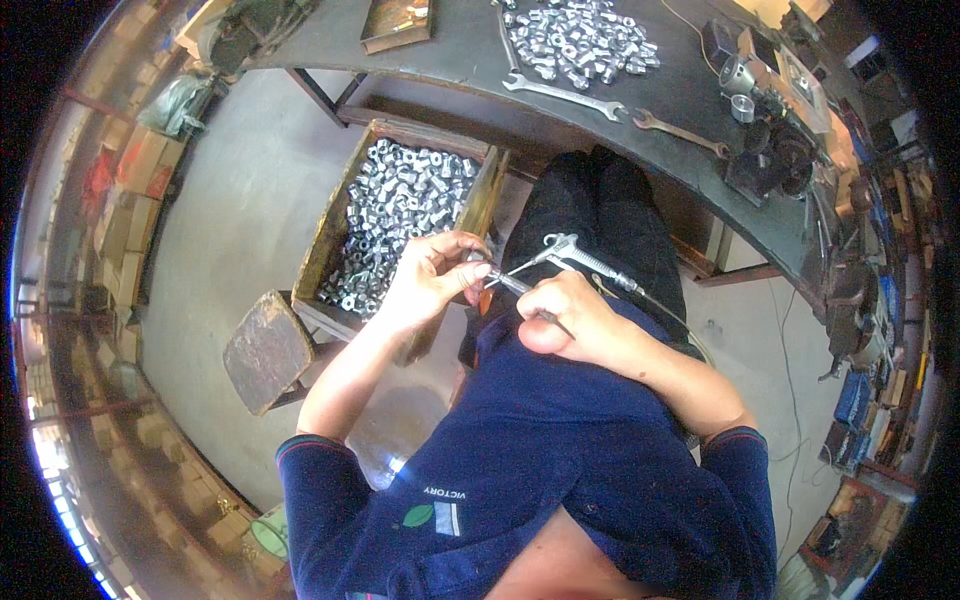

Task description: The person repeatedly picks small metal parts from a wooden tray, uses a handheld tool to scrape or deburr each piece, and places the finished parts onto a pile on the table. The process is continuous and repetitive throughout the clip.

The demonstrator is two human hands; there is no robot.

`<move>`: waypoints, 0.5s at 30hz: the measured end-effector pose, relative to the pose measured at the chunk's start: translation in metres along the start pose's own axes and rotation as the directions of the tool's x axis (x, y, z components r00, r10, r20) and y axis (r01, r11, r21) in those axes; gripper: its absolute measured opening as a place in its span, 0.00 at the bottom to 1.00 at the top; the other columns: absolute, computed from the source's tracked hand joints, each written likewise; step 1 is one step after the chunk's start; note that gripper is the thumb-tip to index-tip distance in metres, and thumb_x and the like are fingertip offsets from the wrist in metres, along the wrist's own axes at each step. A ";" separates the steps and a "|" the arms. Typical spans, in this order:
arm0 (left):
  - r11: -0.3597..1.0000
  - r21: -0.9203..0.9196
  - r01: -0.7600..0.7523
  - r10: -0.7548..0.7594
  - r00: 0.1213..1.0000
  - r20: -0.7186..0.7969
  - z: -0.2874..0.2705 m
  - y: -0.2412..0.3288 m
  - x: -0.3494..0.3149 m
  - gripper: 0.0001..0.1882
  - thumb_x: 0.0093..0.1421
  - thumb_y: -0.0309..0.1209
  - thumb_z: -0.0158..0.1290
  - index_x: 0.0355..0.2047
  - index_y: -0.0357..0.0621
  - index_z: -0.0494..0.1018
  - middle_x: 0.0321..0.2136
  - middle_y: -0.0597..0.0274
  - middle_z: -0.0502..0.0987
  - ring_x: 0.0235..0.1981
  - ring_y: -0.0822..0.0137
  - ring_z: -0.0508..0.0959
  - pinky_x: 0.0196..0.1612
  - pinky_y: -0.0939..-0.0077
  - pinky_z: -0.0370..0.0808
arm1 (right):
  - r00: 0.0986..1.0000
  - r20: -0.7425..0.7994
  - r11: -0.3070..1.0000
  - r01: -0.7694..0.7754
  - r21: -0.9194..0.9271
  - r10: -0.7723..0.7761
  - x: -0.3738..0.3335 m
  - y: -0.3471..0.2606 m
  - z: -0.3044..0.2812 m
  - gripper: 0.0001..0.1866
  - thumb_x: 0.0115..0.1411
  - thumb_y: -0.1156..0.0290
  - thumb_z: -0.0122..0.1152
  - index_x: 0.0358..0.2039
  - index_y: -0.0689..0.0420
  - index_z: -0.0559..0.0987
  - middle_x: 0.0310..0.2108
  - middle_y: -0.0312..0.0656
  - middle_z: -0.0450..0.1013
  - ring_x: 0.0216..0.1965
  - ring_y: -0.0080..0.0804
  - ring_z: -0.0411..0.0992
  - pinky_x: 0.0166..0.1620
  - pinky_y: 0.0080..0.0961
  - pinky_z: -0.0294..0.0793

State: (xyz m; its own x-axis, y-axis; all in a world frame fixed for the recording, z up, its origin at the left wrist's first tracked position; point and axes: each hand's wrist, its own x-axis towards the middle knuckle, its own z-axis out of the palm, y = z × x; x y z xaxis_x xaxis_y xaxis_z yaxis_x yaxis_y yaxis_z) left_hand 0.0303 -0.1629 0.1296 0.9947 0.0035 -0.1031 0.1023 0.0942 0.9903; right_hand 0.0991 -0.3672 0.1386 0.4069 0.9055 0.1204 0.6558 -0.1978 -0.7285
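My left hand (432,278) pinches a small shiny metal nut-like fitting (476,258) between thumb and fingers, in front of my lap. My right hand (572,322) is closed round a slim metal tool (512,284), whose tip points at the fitting. Whether the tip is inside the fitting or only touches it, I cannot tell. A silver air blow gun (580,258) lies across my thighs just beyond my right hand, its hose trailing to the right. Left of my legs, a wooden box (326,232) holds a heap of similar metal fittings (410,195).
Ahead stands a dark workbench (450,62) with another pile of fittings (585,40), an open-ended wrench (565,94), a second wrench (680,132) and a shallow tray (397,22). A wooden stool (266,350) stands beside the box. Machine parts (770,150) crowd the bench's right end.
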 end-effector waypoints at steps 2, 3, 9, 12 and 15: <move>1.000 -0.008 0.020 -0.020 0.999 -0.050 0.005 -0.005 -0.003 0.11 0.55 0.26 0.56 0.37 0.33 0.71 0.25 0.61 0.75 0.20 0.74 0.74 0.25 0.81 0.73 | 1.000 0.002 0.997 0.009 -0.073 -0.008 0.000 -0.002 0.000 0.08 0.39 0.68 0.58 0.12 0.57 0.70 0.13 0.48 0.67 0.18 0.47 0.69 0.22 0.37 0.66; 0.999 -0.012 0.029 -0.030 0.997 -0.076 0.007 -0.007 -0.005 0.11 0.55 0.26 0.56 0.37 0.33 0.71 0.25 0.61 0.75 0.20 0.74 0.74 0.26 0.81 0.72 | 1.000 0.026 0.994 0.002 -0.107 0.001 -0.001 -0.002 0.000 0.08 0.39 0.69 0.58 0.13 0.57 0.69 0.14 0.47 0.66 0.18 0.47 0.69 0.22 0.36 0.65; 0.997 0.040 0.072 -0.071 0.997 -0.023 0.005 0.005 0.001 0.12 0.56 0.27 0.55 0.38 0.32 0.72 0.24 0.62 0.75 0.21 0.75 0.73 0.26 0.80 0.73 | 0.998 0.056 0.996 -0.018 0.082 0.013 -0.003 0.014 0.003 0.09 0.40 0.71 0.58 0.14 0.57 0.67 0.14 0.47 0.66 0.19 0.46 0.68 0.22 0.34 0.64; 0.999 0.045 0.013 -0.015 0.999 0.044 0.003 0.012 0.003 0.12 0.55 0.26 0.55 0.38 0.31 0.72 0.25 0.62 0.75 0.22 0.75 0.74 0.28 0.80 0.73 | 0.999 -0.003 0.989 0.043 0.142 -0.043 -0.006 0.018 -0.001 0.09 0.40 0.70 0.58 0.14 0.58 0.67 0.13 0.45 0.64 0.18 0.42 0.67 0.22 0.32 0.62; 0.996 0.040 -0.081 0.079 0.996 0.050 0.006 0.010 0.006 0.11 0.54 0.23 0.55 0.38 0.32 0.72 0.24 0.63 0.75 0.24 0.77 0.73 0.25 0.82 0.73 | 0.998 0.058 0.954 -0.001 0.299 -0.017 -0.005 0.016 -0.015 0.10 0.40 0.69 0.57 0.13 0.59 0.68 0.12 0.43 0.61 0.15 0.35 0.63 0.21 0.29 0.59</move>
State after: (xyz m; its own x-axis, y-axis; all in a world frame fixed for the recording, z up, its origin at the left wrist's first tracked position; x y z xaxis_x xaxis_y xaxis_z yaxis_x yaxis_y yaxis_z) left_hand 0.0371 -0.1679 0.1398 0.9991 -0.0385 -0.0198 0.0219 0.0539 0.9983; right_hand 0.1175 -0.3810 0.1363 0.3576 0.9291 0.0937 0.4350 -0.0770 -0.8971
